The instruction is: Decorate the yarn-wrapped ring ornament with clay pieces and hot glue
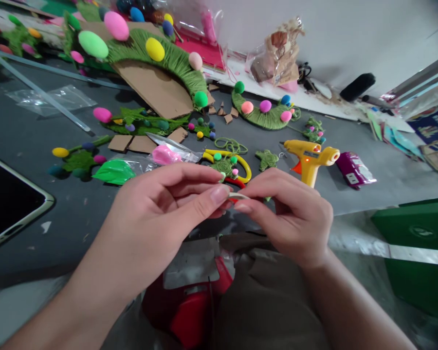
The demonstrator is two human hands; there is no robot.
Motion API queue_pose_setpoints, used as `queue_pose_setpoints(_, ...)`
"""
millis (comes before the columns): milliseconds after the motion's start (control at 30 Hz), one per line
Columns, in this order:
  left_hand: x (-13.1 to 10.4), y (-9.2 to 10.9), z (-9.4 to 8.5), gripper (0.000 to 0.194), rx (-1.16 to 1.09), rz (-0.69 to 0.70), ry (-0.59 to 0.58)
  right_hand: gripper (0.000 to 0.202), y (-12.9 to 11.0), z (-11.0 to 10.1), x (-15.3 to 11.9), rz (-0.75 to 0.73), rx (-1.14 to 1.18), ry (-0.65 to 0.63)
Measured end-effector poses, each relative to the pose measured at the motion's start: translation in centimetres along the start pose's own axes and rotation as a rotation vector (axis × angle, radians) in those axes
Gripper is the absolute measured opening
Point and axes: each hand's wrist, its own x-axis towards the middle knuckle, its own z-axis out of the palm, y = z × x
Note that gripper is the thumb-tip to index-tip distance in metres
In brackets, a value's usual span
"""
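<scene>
My left hand [168, 201] and my right hand [292, 214] meet in front of me above the table's near edge. Between their thumbs and fingers they pinch a small, thin, pale curved piece [238, 196]; most of it is hidden by the fingers. Just beyond the fingertips lie scissors with yellow and red handles [246, 167]. On them sits a small green yarn-wrapped piece [222, 165] with little pompoms. A green yarn star [267, 159] is behind my right hand, near a yellow glue gun [308, 155] with a lit orange light.
A large green yarn crescent [138, 46] with pompoms lies on cardboard [156, 90] at the back left, a smaller crescent [261, 116] to its right. At left is a tablet [10, 204]. Purple packet [355, 170] and green bin [419, 233] are at right.
</scene>
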Motion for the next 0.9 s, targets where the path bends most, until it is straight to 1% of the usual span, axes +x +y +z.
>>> queue_pose_setpoints(67, 0.0, 0.0, 0.1, 0.019, 0.022, 0.008, 0.003, 0.015, 0.1, 0.0, -0.1, 0.009, 0.032, 0.021)
queue_pose_setpoints(133, 0.1, 0.1, 0.2, 0.019, 0.041, 0.0, 0.013, 0.019, 0.1, -0.1, -0.3, 0.03, 0.052, 0.008)
queue_pose_setpoints(267, 0.2, 0.1, 0.3, 0.021, 0.067, 0.001, 0.029, 0.028, -0.2, -0.2, -0.4, 0.042, -0.026, -0.09)
queue_pose_setpoints(367, 0.1, 0.1, 0.3, 0.023, 0.092, 0.016, 0.033, 0.02, -0.5, -0.3, -0.3, 0.044, -0.053, -0.123)
queue_pose_setpoints(433, 0.0, 0.2, 0.4, 0.024, 0.09, 0.018, 0.041, 0.012, -0.6, -0.3, -0.2, 0.048, -0.033, -0.102)
queue_pose_setpoints(467, 0.0, 0.3, 0.4, 0.025, 0.089, 0.016, 0.043, 0.011, -0.6, -0.3, -0.1, 0.047, -0.02, -0.083)
queue_pose_setpoints(567, 0.1, 0.4, 0.6, 0.025, 0.092, 0.012, 0.044, 0.011, -0.6, -0.2, -0.3, 0.043, 0.016, -0.043)
queue_pose_setpoints(633, 0.2, 0.4, 0.7, 0.025, 0.095, 0.023, 0.046, 0.009, -0.6, -0.1, -0.5, 0.073, 0.033, -0.044)
queue_pose_setpoints(700, 0.3, 0.4, 0.8, 0.025, 0.103, 0.043, 0.055, 0.011, -0.6, 0.1, -0.6, 0.115, 0.024, -0.051)
queue_pose_setpoints(833, 0.3, 0.3, 0.7, 0.019, 0.138, 0.085, 0.073, 0.022, -0.9, 0.1, -0.6, 0.144, -0.069, -0.107)
queue_pose_setpoints(900, 0.2, 0.3, 0.6, 0.018, 0.134, 0.1, 0.071, 0.02, -1.0, 0.0, -0.5, 0.138, -0.093, -0.132)
